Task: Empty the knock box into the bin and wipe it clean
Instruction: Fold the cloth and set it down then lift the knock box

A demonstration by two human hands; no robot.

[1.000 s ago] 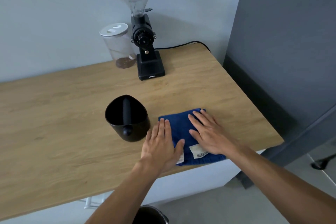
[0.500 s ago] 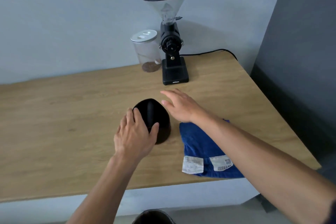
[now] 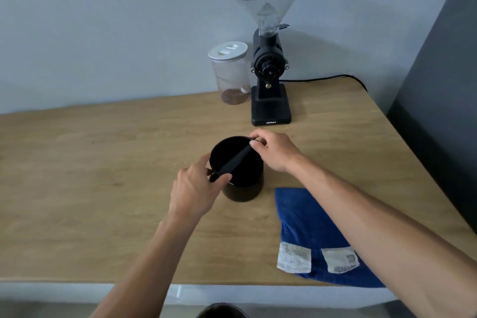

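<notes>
Your left hand (image 3: 196,188) and right hand (image 3: 273,152) pinch opposite ends of the black bar (image 3: 233,162) across the round black knock box (image 3: 237,170). Folded blue cloth (image 3: 309,224) lies right of the box; black grinder (image 3: 269,64) stands behind it.

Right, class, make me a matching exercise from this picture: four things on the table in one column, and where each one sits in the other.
Things:
1. knock box
2. blue cloth
3. coffee grinder
4. clear jar

Places:
A. left of the grinder, by the wall
B. between both hands
C. near edge, under the right forearm
D. back of the table, cord behind

Pairs: 1-B, 2-C, 3-D, 4-A
</notes>
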